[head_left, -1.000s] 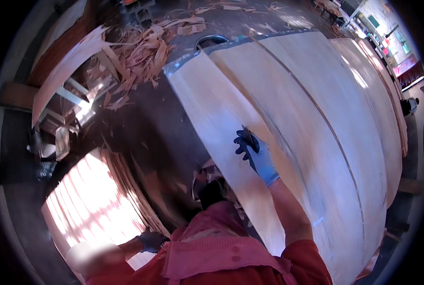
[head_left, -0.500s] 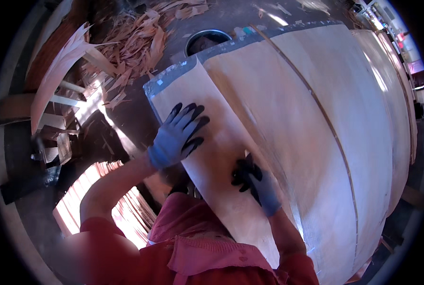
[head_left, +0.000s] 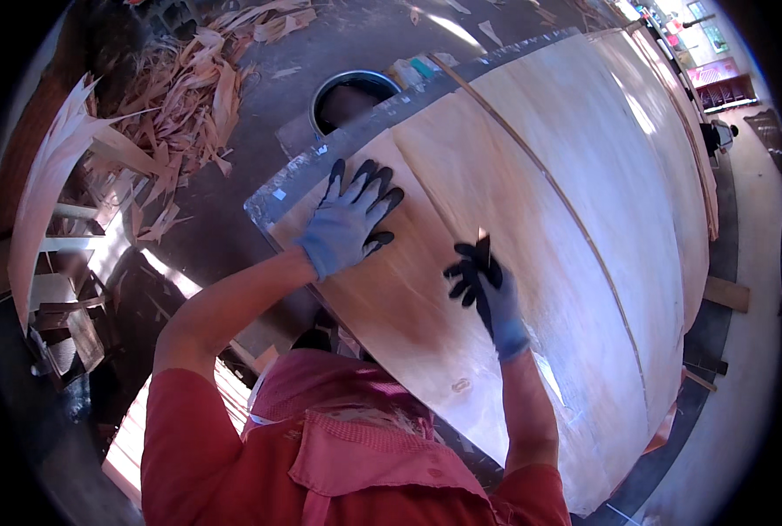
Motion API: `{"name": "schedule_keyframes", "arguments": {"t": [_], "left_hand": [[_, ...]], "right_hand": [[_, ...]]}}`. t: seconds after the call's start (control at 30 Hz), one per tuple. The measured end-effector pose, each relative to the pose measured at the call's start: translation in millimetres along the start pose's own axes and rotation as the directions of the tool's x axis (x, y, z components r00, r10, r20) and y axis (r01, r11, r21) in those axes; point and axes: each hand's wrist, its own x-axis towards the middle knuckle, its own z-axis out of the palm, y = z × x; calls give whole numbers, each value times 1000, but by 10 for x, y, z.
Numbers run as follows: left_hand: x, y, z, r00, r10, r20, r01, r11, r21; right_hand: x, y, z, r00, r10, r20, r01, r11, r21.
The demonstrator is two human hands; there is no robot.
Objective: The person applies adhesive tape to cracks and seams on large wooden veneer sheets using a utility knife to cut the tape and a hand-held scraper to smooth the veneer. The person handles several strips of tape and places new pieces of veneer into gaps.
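My left hand (head_left: 347, 215), in a grey glove with black fingertips, lies flat with spread fingers on a pale wood veneer sheet (head_left: 364, 298) near its far left end. Over the veneer to the right is my right hand (head_left: 487, 289), in the same kind of glove. Its fingers are curled around a thin thing with a pale pointed tip (head_left: 482, 234); the rest is hidden by the glove. A narrow seam (head_left: 430, 188) runs between the left strip and the wider veneer (head_left: 583, 193). Farther right, a long thin brown strip (head_left: 548, 175) lies across the veneer.
A grey board edge (head_left: 321, 156) shows beyond the veneer. Past it stands a round dark container (head_left: 347, 92) with a metal rim. Torn veneer scraps (head_left: 198, 96) are heaped on the floor at far left. A stack of sheets (head_left: 132, 434) sits beside me at lower left.
The left veneer strip, raised at its edge before, now lies flatter against the neighbouring sheet. Both hands have moved farther along the veneer, and the view has shifted.
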Motion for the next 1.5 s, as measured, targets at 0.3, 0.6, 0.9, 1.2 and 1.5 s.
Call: {"name": "schedule_keyframes", "arguments": {"t": [0.3, 0.6, 0.9, 1.2, 1.5], "left_hand": [[57, -126, 18, 1000, -30, -6, 30, 999, -12], [59, -192, 141, 997, -33, -74, 31, 999, -23], [222, -258, -20, 971, -198, -137, 181, 975, -126], [107, -166, 82, 997, -11, -76, 6, 999, -54], [167, -177, 196, 987, 26, -160, -37, 998, -60]], "right_hand": [[525, -26, 423, 995, 81, 65, -79, 996, -32], [349, -17, 37, 999, -10, -39, 10, 1000, 3], [537, -145, 130, 998, -59, -18, 60, 997, 49], [1228, -238, 126, 984, -102, -144, 118, 987, 107], [1500, -157, 125, 997, -79, 25, 77, 994, 82]]}}
